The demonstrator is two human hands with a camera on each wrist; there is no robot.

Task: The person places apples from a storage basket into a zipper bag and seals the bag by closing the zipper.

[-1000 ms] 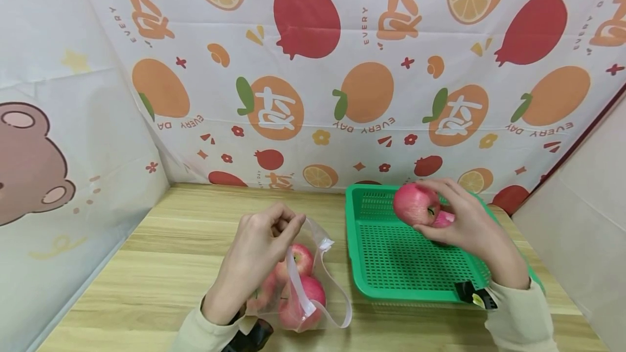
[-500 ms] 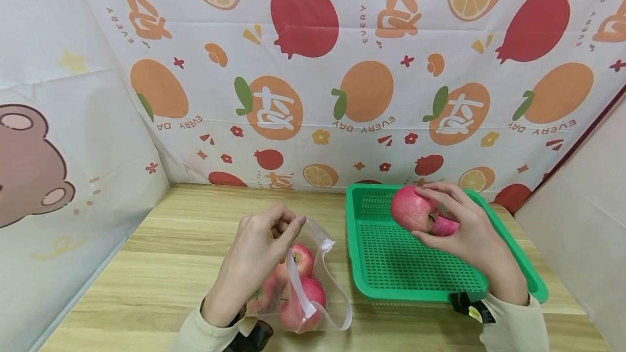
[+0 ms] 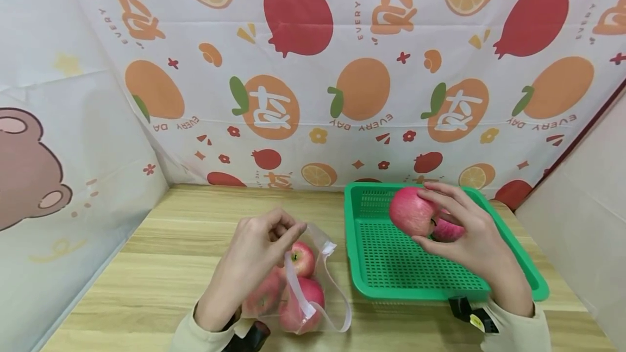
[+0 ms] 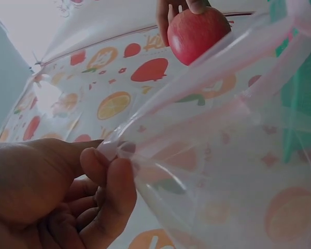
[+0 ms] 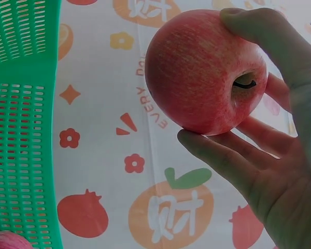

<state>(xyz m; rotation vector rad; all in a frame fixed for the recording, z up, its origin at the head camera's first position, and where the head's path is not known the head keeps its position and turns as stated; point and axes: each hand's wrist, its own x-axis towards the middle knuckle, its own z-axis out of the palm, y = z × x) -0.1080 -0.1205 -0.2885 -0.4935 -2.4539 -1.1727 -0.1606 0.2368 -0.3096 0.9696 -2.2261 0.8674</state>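
Observation:
My left hand [image 3: 251, 262] pinches the rim of a clear plastic bag [image 3: 337, 292] between thumb and forefinger, keeping its mouth raised. Several red apples [image 3: 303, 295] lie inside the bag on the table. Over the green basket [image 3: 359, 276], my right hand [image 3: 471, 232] grips an apple [image 3: 412, 212] between thumb and fingers. Its stem hollow faces the palm, as the right wrist view shows with the apple [image 5: 197, 72] large in front. Behind that hand another apple [image 3: 447, 228] rests in the basket, partly hidden. The left wrist view shows the pinched bag edge [image 4: 116, 148] close up.
A wooden table [image 3: 161, 265] carries the bag and, to its right, the basket. A fruit-print cloth [image 3: 318, 91] hangs behind the table, and pale cloth walls stand on both sides, the left one with a bear print [image 3: 24, 173].
My right hand, with the apple in it, has shifted slightly left and down, showing more of the apple behind. The left hand keeps its pinch on the bag. The head view has tilted a little.

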